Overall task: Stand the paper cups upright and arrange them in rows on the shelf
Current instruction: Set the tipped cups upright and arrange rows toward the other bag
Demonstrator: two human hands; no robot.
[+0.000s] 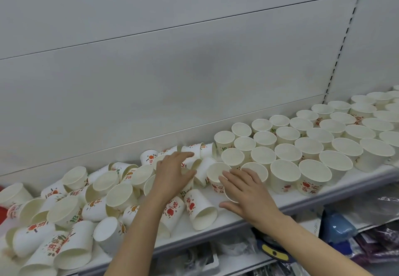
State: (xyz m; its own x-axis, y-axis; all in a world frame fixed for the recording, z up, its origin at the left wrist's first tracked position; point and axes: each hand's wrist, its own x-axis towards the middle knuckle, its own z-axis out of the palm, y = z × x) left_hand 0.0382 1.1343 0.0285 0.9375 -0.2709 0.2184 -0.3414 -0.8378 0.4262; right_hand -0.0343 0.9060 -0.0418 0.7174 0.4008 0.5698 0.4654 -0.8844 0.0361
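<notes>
Fingers (239, 176) of right hand (248, 193) hide a cup (230, 197) (perhaps gripped)

A white shelf (248, 217) runs left to right. On its right half, upright cups (287, 153) stand in rows, about four deep. On the left, toppled cups (71, 219) lie in a heap.

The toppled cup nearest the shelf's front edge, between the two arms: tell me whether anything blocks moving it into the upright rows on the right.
The right hand and the cup under it lie between the toppled cup and the upright rows. The front row's end is already taken by that cup, so the toppled cup must go left of it.
</notes>
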